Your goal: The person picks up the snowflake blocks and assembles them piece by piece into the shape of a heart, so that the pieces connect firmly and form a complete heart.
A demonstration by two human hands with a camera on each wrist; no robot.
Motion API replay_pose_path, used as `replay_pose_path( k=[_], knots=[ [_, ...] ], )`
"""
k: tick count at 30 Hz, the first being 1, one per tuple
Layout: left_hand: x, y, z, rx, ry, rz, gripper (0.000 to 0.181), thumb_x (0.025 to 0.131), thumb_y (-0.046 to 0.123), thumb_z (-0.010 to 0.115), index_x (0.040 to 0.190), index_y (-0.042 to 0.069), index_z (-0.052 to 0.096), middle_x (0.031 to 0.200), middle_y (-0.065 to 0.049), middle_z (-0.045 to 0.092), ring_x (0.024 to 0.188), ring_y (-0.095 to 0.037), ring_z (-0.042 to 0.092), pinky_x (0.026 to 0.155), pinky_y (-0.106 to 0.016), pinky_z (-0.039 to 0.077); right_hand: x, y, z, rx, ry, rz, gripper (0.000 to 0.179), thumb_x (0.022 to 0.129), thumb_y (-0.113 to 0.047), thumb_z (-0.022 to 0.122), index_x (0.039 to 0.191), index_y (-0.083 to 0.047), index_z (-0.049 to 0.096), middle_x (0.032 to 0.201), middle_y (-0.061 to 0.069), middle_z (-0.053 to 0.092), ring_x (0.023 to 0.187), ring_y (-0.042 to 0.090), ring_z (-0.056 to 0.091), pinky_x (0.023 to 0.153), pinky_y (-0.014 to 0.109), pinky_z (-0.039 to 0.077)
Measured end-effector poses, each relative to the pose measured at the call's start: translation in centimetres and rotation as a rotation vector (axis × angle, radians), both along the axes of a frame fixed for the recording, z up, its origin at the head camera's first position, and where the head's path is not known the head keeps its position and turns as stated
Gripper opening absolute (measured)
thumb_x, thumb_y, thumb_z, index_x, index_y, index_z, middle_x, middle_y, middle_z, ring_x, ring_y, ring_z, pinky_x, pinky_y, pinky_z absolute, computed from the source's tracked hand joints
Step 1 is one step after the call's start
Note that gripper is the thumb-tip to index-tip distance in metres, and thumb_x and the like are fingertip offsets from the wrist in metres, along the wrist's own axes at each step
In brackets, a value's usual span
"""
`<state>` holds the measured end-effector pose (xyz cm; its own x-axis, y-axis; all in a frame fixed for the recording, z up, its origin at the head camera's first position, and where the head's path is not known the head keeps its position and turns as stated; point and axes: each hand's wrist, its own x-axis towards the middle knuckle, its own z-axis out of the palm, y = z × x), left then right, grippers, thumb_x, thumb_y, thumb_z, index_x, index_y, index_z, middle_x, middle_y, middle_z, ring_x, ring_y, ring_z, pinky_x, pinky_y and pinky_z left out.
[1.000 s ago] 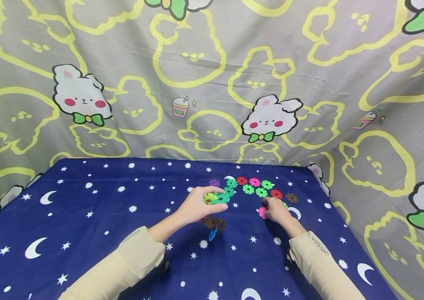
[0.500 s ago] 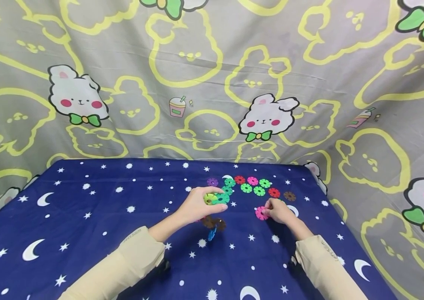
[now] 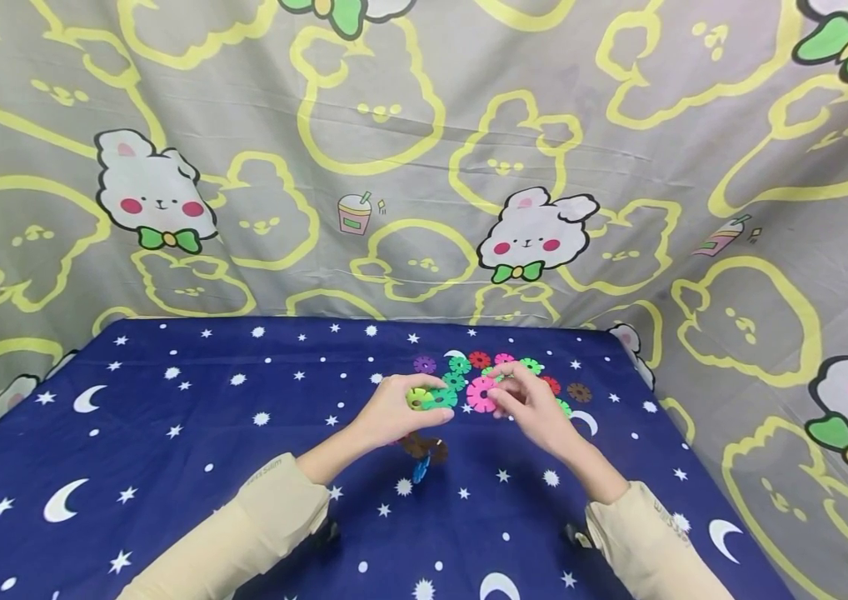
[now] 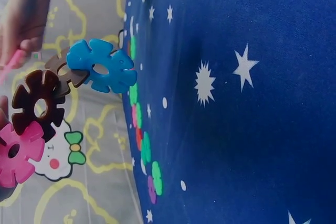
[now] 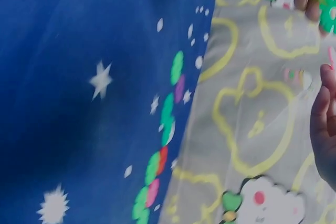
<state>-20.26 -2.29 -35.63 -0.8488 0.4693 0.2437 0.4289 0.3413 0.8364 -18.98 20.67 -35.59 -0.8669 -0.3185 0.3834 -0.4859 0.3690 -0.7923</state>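
In the head view, my left hand (image 3: 392, 410) holds a chain of joined plastic snowflake discs above the table. A yellow-green disc (image 3: 418, 399) and a green disc (image 3: 442, 399) show between its thumb and fingers. Brown discs (image 3: 420, 446) and a blue disc (image 3: 420, 472) hang below. Up close in the left wrist view are the chain's blue disc (image 4: 118, 75), dark brown disc (image 4: 24, 104) and pink disc (image 4: 29, 148). My right hand (image 3: 544, 415) pinches a single pink disc (image 3: 480, 395) by its edge, a short way right of the green disc.
Several loose discs lie on the blue star-patterned cloth (image 3: 207, 417) behind the hands, among them a purple disc (image 3: 425, 365), a red disc (image 3: 479, 360) and a brown disc (image 3: 579, 392). A grey cartoon-printed curtain (image 3: 409, 200) rises behind the table.
My right hand has lifted the pink disc off the cloth and brought it left and up toward the chain. The left hand stays in nearly the same place with the chain.
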Motion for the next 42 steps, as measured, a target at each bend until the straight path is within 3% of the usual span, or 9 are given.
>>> replay_pose_path(
  k=[8,14,20,28,36,42],
  knots=[
    [0.0,-0.1,0.0,0.003,0.000,-0.022,0.039,0.076,0.028,0.072,0.108,0.006,0.066,0.065,0.003,0.054,0.054,-0.009,0.046,0.052,-0.023,0.041,0.9,-1.6,0.5,0.083,0.216,-0.014,0.021,0.081,0.012,0.059,0.100,0.006,0.055,0.066,0.013,0.062,0.054,0.020,0.058,0.052,0.025,0.048],
    [0.1,-0.1,0.0,0.005,0.004,-0.045,0.037,0.077,0.027,0.072,0.106,0.006,0.066,0.080,-0.002,0.064,0.059,-0.009,0.051,0.055,-0.023,0.045,1.2,-2.1,0.4,0.140,0.407,-0.001,0.026,0.078,0.010,0.063,0.101,0.000,0.057,0.069,0.006,0.065,0.054,0.013,0.058,0.052,0.020,0.046],
    [0.1,-0.2,0.1,-0.003,0.029,-0.062,0.034,0.077,0.025,0.072,0.104,0.005,0.067,0.075,0.000,0.062,0.054,-0.006,0.046,0.052,-0.021,0.042,1.1,-2.7,0.1,0.114,0.551,0.052,0.029,0.075,0.012,0.065,0.101,0.001,0.057,0.072,0.009,0.065,0.055,0.013,0.057,0.053,0.016,0.045],
    [0.0,-0.2,0.5,-0.008,0.036,-0.059,0.034,0.077,0.021,0.072,0.104,0.001,0.066,0.060,0.005,0.052,0.045,-0.003,0.036,0.046,-0.018,0.034,0.9,-3.4,-0.1,0.037,0.568,0.048,0.033,0.067,0.024,0.063,0.094,0.006,0.058,0.070,0.013,0.064,0.052,0.016,0.056,0.050,0.022,0.046],
    [0.2,-0.2,1.0,-0.020,0.054,-0.092,0.036,0.078,0.021,0.071,0.106,-0.001,0.065,0.055,0.006,0.046,0.044,-0.003,0.037,0.045,-0.018,0.033,1.1,-3.6,0.0,-0.003,0.512,0.075,0.032,0.069,0.025,0.060,0.095,0.006,0.056,0.070,0.013,0.064,0.053,0.016,0.055,0.051,0.022,0.047],
    [0.3,-0.4,1.2,0.008,0.041,-0.053,0.033,0.078,0.023,0.070,0.105,0.004,0.065,0.078,-0.003,0.062,0.050,-0.005,0.043,0.052,-0.021,0.041,1.2,-3.0,0.3,0.007,0.441,0.101,0.032,0.079,0.012,0.060,0.109,0.004,0.055,0.072,0.008,0.062,0.059,0.012,0.058,0.051,0.026,0.046]
  ],
)
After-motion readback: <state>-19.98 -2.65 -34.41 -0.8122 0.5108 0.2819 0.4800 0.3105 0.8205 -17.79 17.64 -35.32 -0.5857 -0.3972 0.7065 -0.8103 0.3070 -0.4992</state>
